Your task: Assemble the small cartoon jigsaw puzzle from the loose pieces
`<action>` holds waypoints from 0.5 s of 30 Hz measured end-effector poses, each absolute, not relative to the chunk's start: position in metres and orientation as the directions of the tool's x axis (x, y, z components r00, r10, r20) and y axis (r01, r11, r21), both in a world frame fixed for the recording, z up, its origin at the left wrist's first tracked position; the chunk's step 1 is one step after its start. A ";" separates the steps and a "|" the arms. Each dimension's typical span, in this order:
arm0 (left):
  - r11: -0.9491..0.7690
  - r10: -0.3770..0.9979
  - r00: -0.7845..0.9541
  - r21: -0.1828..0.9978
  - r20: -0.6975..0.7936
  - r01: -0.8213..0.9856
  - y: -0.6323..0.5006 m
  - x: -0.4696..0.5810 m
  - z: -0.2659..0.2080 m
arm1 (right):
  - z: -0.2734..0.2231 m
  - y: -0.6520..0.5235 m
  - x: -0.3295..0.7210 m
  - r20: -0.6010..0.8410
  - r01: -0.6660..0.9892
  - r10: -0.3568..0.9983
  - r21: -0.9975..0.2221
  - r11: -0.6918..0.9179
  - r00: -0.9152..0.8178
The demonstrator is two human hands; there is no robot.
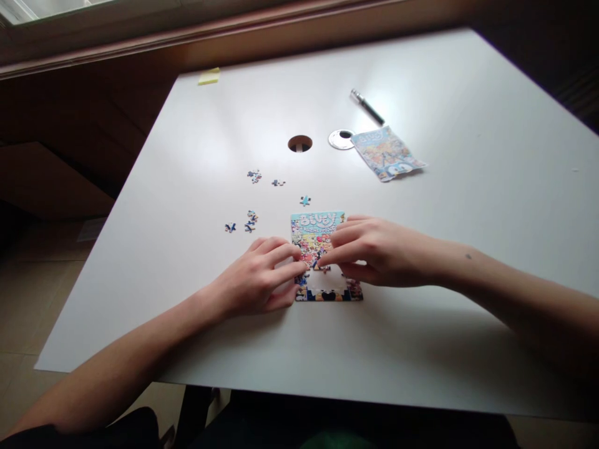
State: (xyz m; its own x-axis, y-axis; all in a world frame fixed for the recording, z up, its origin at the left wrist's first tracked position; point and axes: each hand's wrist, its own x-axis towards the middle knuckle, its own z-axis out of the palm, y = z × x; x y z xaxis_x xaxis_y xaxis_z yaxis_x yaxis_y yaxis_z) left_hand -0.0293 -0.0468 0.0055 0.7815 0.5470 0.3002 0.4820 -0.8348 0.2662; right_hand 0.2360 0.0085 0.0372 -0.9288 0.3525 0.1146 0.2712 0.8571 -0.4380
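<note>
A small colourful jigsaw puzzle [322, 240] lies flat near the middle of the table, with a pale gap across its lower part. My left hand [264, 274] rests along its left edge, the fingers apart and the thumb lower down on the border. From the right, my right hand [379, 249] reaches over it; the index fingertip presses on a dark puzzle piece [322, 267] at the top of the gap, while the thumb stays apart. Part of the puzzle's right side is hidden under this hand. Loose pieces [251, 216] lie to the left, and a turquoise piece [305, 200] sits just above the puzzle.
More loose pieces [254, 176] are farther back. A crumpled printed wrapper [388, 153] overlaps a round cable cover [340, 140], beside a marker [367, 106]. The white table [163, 206] has a round hole [300, 144]; a yellow sticky note [208, 77] is on its far edge.
</note>
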 end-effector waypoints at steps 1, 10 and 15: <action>-0.833 0.550 0.779 0.274 0.302 0.481 -0.047 -0.029 0.006 | 0.037 0.008 0.236 0.102 0.276 0.344 -0.411 0.869 -0.933; -0.825 0.557 0.764 0.317 0.325 0.467 -0.043 -0.031 0.005 | 0.041 0.003 0.234 -0.045 0.328 0.335 -0.354 0.876 -0.941; -0.822 0.562 0.772 0.299 0.296 0.485 -0.044 -0.030 0.005 | 0.039 0.004 0.235 0.046 0.272 0.309 -0.363 0.891 -0.950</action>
State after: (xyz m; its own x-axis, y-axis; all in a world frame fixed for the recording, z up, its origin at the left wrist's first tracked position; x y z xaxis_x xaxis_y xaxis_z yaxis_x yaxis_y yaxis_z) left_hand -0.0297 -0.0444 0.0053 0.7719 0.5625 0.2963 0.4846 -0.8222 0.2985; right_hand 0.2348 0.0044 0.0392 -0.9500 0.3087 0.0464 0.2718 0.8912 -0.3633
